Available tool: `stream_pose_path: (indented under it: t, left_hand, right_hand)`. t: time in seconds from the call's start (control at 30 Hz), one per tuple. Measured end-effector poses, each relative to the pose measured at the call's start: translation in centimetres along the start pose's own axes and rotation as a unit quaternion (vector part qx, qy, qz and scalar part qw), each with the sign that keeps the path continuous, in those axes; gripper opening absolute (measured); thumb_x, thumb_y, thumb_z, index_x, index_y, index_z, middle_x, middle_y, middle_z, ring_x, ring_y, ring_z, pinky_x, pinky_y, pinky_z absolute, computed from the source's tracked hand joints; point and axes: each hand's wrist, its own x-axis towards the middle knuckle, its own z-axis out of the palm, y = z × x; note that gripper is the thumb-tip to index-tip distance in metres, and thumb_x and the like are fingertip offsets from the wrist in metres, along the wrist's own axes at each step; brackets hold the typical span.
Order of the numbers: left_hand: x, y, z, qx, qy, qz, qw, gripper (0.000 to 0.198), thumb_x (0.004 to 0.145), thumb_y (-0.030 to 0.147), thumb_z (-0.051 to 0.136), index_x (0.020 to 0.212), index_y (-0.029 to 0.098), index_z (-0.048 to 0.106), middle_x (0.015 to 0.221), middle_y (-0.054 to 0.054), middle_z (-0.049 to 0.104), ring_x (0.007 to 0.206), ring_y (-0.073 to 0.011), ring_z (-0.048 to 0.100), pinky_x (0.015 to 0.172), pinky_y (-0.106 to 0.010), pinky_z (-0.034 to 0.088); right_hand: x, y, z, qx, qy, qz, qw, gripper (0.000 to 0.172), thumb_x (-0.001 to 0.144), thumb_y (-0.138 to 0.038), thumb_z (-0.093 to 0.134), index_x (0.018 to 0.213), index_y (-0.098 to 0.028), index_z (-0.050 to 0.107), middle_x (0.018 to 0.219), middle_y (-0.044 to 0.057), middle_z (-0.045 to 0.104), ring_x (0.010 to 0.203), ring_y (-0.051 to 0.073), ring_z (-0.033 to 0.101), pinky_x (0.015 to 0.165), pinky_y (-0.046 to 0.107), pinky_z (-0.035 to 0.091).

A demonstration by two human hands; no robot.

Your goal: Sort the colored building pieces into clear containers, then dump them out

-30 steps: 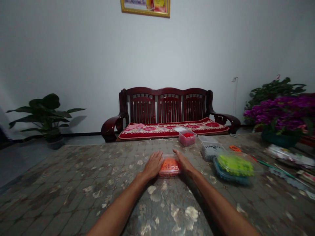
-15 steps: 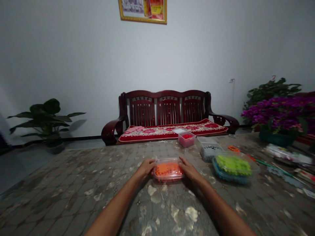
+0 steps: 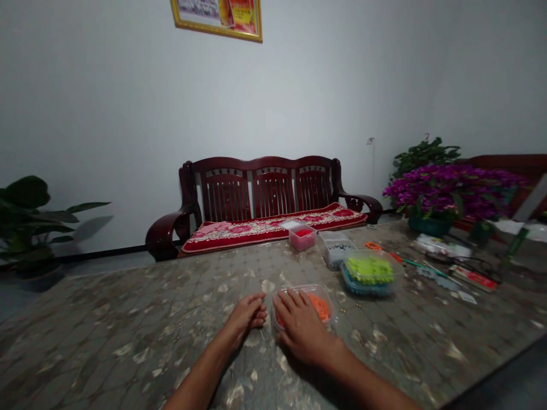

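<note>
Resting right hand [image 3: 301, 327] flat, unclenched, across orange-filled box [image 3: 320, 306], holding left hand [image 3: 247, 316] half-open just off 9 o'clock; could skid box toward 1 o'clock by pressing lopsidedly

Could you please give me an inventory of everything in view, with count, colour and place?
Table: 1, grey patterned top, foreground
Orange-filled container: 1, clear, table centre
Lime-and-blue stack: 1, lime above blue, right of centre
Grey-filled container: 1, clear, behind the stack
Pink container: 1, pink with red contents, table's far side
Small items: several, mixed colours, table's right; some unclear
Bench: 1, dark red-brown, beyond the table
Bench cover: 1, red floral, bench seat
Wall: 1, pale, behind the bench
Framed picture: 1, gold-framed, high up
Purple flowers: 1 potful, right
Leafy plants: 2, green, far left and behind the flowers
Left hand: 1, bare, beside the orange-filled container
Right hand: 1, bare, atop it
</note>
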Motion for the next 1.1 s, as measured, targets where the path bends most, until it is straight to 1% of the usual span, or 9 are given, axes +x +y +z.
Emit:
stream_pose_path:
  t: [0.07, 0.2, 0.37, 0.5, 0.6, 0.73, 0.87, 1.0, 1.1]
  left_hand:
    - [-0.2, -0.2, -0.5, 0.015, 0.009, 0.009, 1.000, 0.024, 0.086, 0.022, 0.066, 0.108, 0.014, 0.061, 0.066, 0.003, 0.061, 0.051, -0.0086, 0.060, 0.049, -0.016, 0.046]
    - [-0.6, -0.7, -0.8, 0.047, 0.015, 0.040, 0.998, 0.030, 0.075, 0.024, 0.072, 0.102, 0.013, 0.064, 0.065, 0.004, 0.062, 0.053, -0.0096, 0.060, 0.050, -0.018, 0.045]
    - [-0.5, -1.5, -0.4, 0.084, 0.022, 0.074, 0.993, 0.037, 0.065, 0.030, 0.070, 0.098, 0.012, 0.065, 0.061, 0.005, 0.061, 0.053, -0.0106, 0.058, 0.053, -0.020, 0.044]
    - [-0.3, -2.0, -0.3, 0.109, 0.027, 0.090, 0.990, 0.043, 0.060, 0.039, 0.068, 0.095, 0.014, 0.066, 0.061, 0.005, 0.062, 0.055, -0.0127, 0.059, 0.053, -0.023, 0.044]
    - [-0.2, -2.2, -0.5, 0.150, 0.031, 0.101, 0.983, 0.050, 0.059, 0.046, 0.065, 0.098, 0.014, 0.068, 0.062, 0.004, 0.063, 0.057, -0.0147, 0.060, 0.055, -0.025, 0.045]
    - [0.4, -2.1, -0.4, 0.219, 0.032, 0.114, 0.968, 0.055, 0.061, 0.050, 0.059, 0.102, 0.014, 0.069, 0.060, 0.003, 0.062, 0.059, -0.0178, 0.061, 0.056, -0.027, 0.045]
    - [1.3, -1.8, 0.5, 0.292, 0.000, 0.131, 0.947, 0.052, 0.066, 0.046, 0.056, 0.104, 0.014, 0.072, 0.065, 0.001, 0.066, 0.064, -0.0203, 0.063, 0.057, -0.027, 0.046]
    - [1.8, -1.8, 2.4, 0.341, -0.012, 0.171, 0.924, 0.039, 0.072, 0.036, 0.057, 0.101, 0.017, 0.076, 0.090, -0.005, 0.078, 0.084, -0.0234, 0.070, 0.077, -0.030, 0.052]
    - [1.7, -2.3, 3.8, 0.344, -0.014, 0.186, 0.920, 0.033, 0.076, 0.032, 0.057, 0.100, 0.020, 0.077, 0.105, -0.007, 0.079, 0.101, -0.0261, 0.070, 0.093, -0.034, 0.050]
  right_hand:
    - [-1.5, 0.3, 0.1, -0.003, 0.019, 0.015, 1.000, 0.069, 0.091, -0.035, 0.059, 0.156, -0.024, 0.040, 0.161, 0.012, 0.041, 0.149, 0.035, 0.034, 0.124, 0.055, 0.020]
    - [-5.2, 1.8, -0.7, 0.007, 0.033, 0.032, 0.999, 0.068, 0.089, -0.030, 0.057, 0.155, -0.025, 0.041, 0.161, 0.009, 0.041, 0.149, 0.032, 0.034, 0.125, 0.054, 0.020]
    - [-9.8, 5.5, -2.2, -0.003, 0.068, 0.079, 0.995, 0.064, 0.085, -0.019, 0.051, 0.148, -0.027, 0.053, 0.155, 0.006, 0.051, 0.146, 0.028, 0.042, 0.124, 0.054, 0.024]
    - [-12.9, 8.5, -2.3, -0.043, 0.114, 0.136, 0.983, 0.061, 0.084, -0.019, 0.050, 0.143, -0.028, 0.058, 0.151, 0.006, 0.055, 0.142, 0.028, 0.047, 0.121, 0.053, 0.031]
    - [-14.5, 10.2, -2.2, -0.066, 0.146, 0.169, 0.973, 0.060, 0.084, -0.021, 0.050, 0.143, -0.029, 0.059, 0.150, 0.007, 0.056, 0.141, 0.029, 0.048, 0.119, 0.055, 0.034]
    - [-15.7, 12.2, -2.8, -0.068, 0.162, 0.170, 0.970, 0.058, 0.085, -0.023, 0.050, 0.142, -0.031, 0.058, 0.149, 0.006, 0.057, 0.142, 0.028, 0.047, 0.120, 0.055, 0.033]
    - [-16.4, 14.3, -3.8, -0.091, 0.182, 0.195, 0.959, 0.062, 0.079, -0.018, 0.049, 0.139, -0.028, 0.062, 0.147, 0.007, 0.059, 0.142, 0.029, 0.048, 0.121, 0.058, 0.028]
    - [-16.6, 15.2, -4.1, -0.107, 0.220, 0.216, 0.945, 0.065, 0.073, -0.013, 0.048, 0.133, -0.028, 0.066, 0.143, 0.007, 0.062, 0.139, 0.030, 0.049, 0.120, 0.058, 0.030]
    - [-15.4, 14.0, -3.9, -0.099, 0.234, 0.192, 0.948, 0.066, 0.071, -0.010, 0.049, 0.133, -0.027, 0.066, 0.143, 0.007, 0.062, 0.143, 0.031, 0.044, 0.121, 0.059, 0.026]
